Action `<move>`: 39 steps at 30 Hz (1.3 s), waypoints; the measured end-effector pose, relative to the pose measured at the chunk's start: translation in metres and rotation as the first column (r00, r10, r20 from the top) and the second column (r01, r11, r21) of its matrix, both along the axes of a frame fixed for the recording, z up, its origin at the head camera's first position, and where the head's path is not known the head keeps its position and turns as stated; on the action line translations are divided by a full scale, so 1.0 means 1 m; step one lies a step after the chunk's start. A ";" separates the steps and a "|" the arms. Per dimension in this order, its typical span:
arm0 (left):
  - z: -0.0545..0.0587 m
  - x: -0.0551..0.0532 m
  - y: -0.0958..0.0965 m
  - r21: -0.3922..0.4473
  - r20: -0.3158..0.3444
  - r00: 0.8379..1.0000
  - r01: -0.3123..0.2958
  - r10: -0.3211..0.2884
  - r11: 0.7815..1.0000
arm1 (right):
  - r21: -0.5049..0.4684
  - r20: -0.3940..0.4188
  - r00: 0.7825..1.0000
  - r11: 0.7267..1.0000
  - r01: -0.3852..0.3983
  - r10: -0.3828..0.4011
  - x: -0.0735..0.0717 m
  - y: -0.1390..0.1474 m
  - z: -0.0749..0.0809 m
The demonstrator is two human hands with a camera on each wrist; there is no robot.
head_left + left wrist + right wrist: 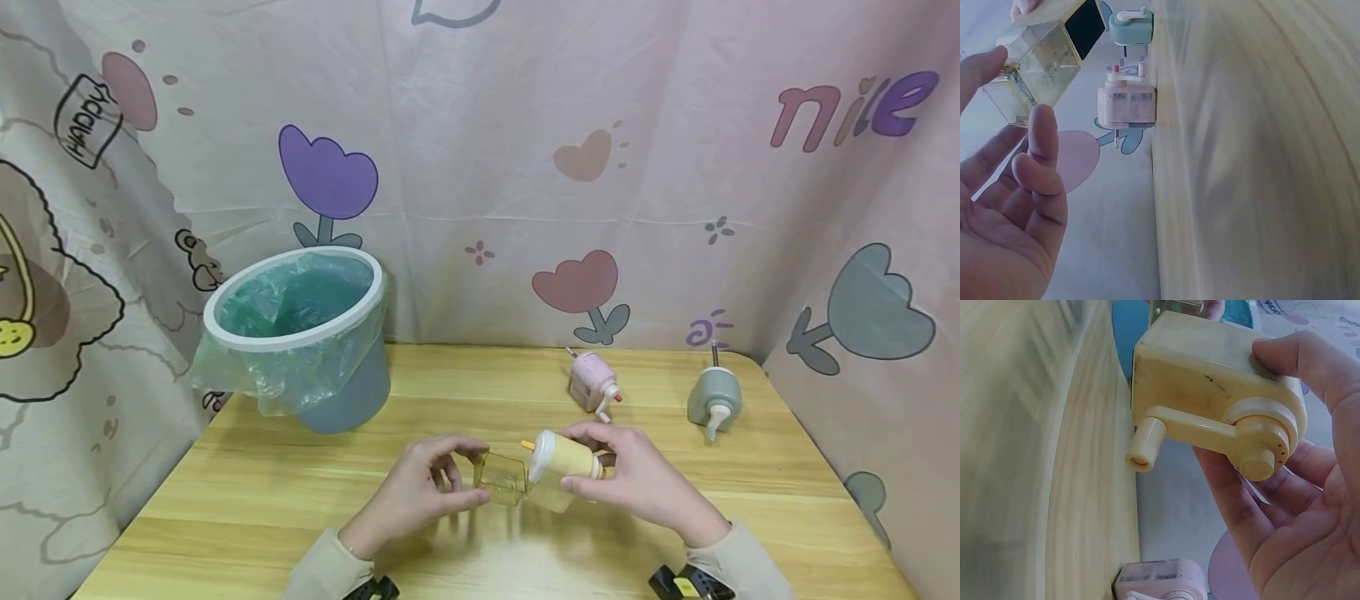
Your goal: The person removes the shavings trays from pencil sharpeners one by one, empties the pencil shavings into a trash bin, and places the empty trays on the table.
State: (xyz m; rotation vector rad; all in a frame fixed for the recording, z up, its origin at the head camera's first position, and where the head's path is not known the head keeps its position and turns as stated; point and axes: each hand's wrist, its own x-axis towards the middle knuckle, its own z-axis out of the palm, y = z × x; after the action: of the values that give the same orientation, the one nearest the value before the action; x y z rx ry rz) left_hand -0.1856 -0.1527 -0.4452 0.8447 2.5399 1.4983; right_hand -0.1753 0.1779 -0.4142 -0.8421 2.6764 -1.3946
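Observation:
A yellow hand-crank pencil sharpener (572,458) is held above the table by my right hand (648,475), thumb on one side and fingers on the other. Its crank (1197,431) faces the right wrist camera, and a short yellow stub (528,445) sticks out at the opposite end. My left hand (420,487) pinches a clear yellowish shavings drawer (501,479) between thumb and fingers. The drawer is right beside the sharpener's lower part. Dark bits (1019,87) show inside the drawer in the left wrist view.
A grey bin (348,400) with a white rim and a green plastic liner (281,375) stands at the back left. Behind my right hand are a pink crank sharpener (592,379) and a grey-green one (716,396). A printed curtain (465,167) surrounds the wooden table (247,492).

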 end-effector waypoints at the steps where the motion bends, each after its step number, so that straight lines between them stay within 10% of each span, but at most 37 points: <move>1: 0.000 0.000 0.000 0.005 -0.001 1.000 0.003 -0.003 1.000 | -0.005 0.004 1.000 1.000 -0.003 0.003 0.000 0.000 0.000; 39: -0.002 0.002 0.001 0.080 -0.012 0.996 0.090 -0.089 0.993 | -0.082 0.074 0.993 0.993 -0.081 0.088 0.007 -0.018 -0.002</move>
State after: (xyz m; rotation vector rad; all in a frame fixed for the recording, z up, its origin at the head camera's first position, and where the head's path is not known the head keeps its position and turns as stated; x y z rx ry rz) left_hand -0.1841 -0.1516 -0.4473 0.9644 2.4268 1.5819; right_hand -0.1683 0.1595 -0.4166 -0.8767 2.5132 -1.4896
